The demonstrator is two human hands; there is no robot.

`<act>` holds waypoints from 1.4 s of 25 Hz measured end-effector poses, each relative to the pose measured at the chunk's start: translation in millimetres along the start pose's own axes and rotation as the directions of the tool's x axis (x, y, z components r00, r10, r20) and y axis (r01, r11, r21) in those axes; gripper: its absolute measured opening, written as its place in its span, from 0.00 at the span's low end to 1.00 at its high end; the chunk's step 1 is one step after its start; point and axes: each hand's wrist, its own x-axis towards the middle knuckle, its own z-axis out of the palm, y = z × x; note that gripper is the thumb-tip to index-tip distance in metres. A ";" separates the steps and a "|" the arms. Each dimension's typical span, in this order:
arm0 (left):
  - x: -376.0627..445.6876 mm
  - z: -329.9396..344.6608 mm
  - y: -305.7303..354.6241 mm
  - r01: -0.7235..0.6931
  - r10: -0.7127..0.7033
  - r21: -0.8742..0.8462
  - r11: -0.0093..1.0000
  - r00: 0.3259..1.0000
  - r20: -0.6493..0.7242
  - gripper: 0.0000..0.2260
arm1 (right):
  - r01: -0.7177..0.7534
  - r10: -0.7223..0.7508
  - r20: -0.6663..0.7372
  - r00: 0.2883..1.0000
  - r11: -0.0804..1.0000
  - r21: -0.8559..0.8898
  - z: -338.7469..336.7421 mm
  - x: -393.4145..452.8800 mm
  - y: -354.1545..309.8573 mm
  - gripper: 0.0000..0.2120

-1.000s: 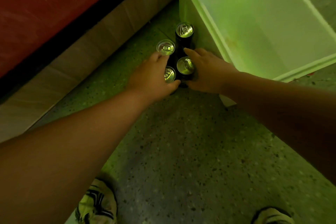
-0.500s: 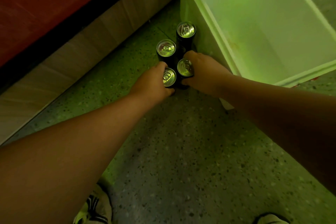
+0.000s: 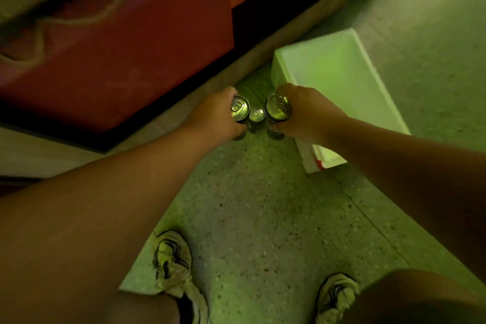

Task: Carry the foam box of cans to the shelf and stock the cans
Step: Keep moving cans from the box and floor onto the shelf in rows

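Down on the speckled floor (image 3: 263, 205), beside the foam box (image 3: 339, 79), we now grip one can in each hand. Half a second ago four cans stood in a tight cluster and our fingers were just wrapping the near two; now the view sits much higher, our shoes (image 3: 172, 258) show fully, and the two gripped cans look larger and nearer to us than the one left between them. Our left hand (image 3: 213, 116) curls round the left can (image 3: 239, 109), thumb under and fingers over the far side. Our right hand (image 3: 307, 110) wraps the right can (image 3: 278, 108) the same way. A middle can (image 3: 257, 114) stands lower between the two, and we cannot tell whether it touches either.

We see only three tops; the fourth can of the earlier cluster is out of sight, perhaps behind a hand. The can bodies are dark and mostly covered by our fingers, and the green light blurs any print. The box's near corner shows a red mark, and our right forearm crosses its near edge.

The box lies just right of the cans, its inside bare. A stone kerb (image 3: 200, 92) runs close behind them, with a red cabinet (image 3: 118, 47) above it. Open floor stretches toward us and to the right of the box.
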 end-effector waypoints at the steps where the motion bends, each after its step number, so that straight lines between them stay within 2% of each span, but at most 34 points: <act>1: -11.7 -33.0 17.6 -0.006 0.005 -0.007 1.000 1.000 -0.013 0.28 | 0.005 -0.005 0.007 1.000 1.000 -0.004 -29.4 -10.5 -24.2 0.24; 4: -48.5 -141.0 64.9 0.016 -0.017 -0.027 1.000 0.999 -0.028 0.32 | 0.043 -0.043 0.016 0.999 0.999 -0.012 -123.1 -40.5 -106.7 0.23; 9: -111.9 -320.7 133.9 0.041 -0.046 -0.061 0.997 0.996 -0.077 0.28 | 0.151 -0.151 0.002 0.989 0.988 -0.037 -280.3 -84.7 -241.4 0.19; 16: -198.9 -563.3 208.9 0.074 -0.088 -0.079 0.994 0.976 -0.198 0.25 | 0.321 -0.319 0.043 0.947 0.945 -0.066 -461.9 -129.3 -430.3 0.22; 21: -238.0 -690.9 229.1 0.096 -0.108 -0.061 0.993 0.963 -0.248 0.30 | 0.410 -0.409 0.045 0.911 0.912 -0.024 -527.4 -131.1 -545.3 0.22; 25: -252.0 -784.2 220.3 0.094 -0.091 -0.008 0.996 0.947 -0.309 0.28 | 0.471 -0.468 0.068 0.881 0.881 -0.040 -557.9 -111.1 -636.0 0.26; 28: -259.0 -848.3 208.7 0.122 -0.102 0.035 0.992 0.930 -0.352 0.24 | 0.486 -0.487 0.004 0.873 0.871 -0.071 -572.5 -94.5 -699.4 0.31; 32: -259.9 -915.0 196.4 0.128 -0.107 0.028 0.991 0.911 -0.397 0.29 | 0.472 -0.471 -0.023 0.882 0.880 0.058 -591.9 -74.8 -755.3 0.30; 35: -251.6 -956.4 192.6 0.122 -0.100 0.024 0.992 0.899 -0.425 0.30 | 0.470 -0.469 -0.030 0.883 0.881 0.058 -613.0 -57.7 -786.7 0.30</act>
